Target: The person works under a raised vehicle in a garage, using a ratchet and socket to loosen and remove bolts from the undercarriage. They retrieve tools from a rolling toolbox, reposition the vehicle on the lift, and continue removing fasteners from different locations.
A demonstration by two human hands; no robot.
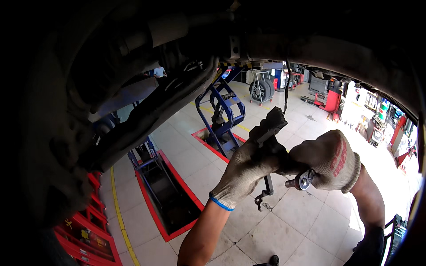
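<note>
My left hand, in a grey knit work glove with a blue cuff, is closed round a black part with a bracket. From its top a thin dark cable runs up toward the vehicle. A bent metal arm with an eyelet hangs below this hand. My right hand, gloved with red print, is closed on a ratchet wrench. The ratchet's round head and socket show under the fingers; its handle is mostly hidden. Both hands nearly meet at the dark lower end of the part, where contact is unclear.
A dark vehicle underside spans overhead, with a long beam at left. Blue scissor lift legs stand beyond my hands. A red-edged floor pit lies left, near a red cabinet. Wheels on a rack stand farther off.
</note>
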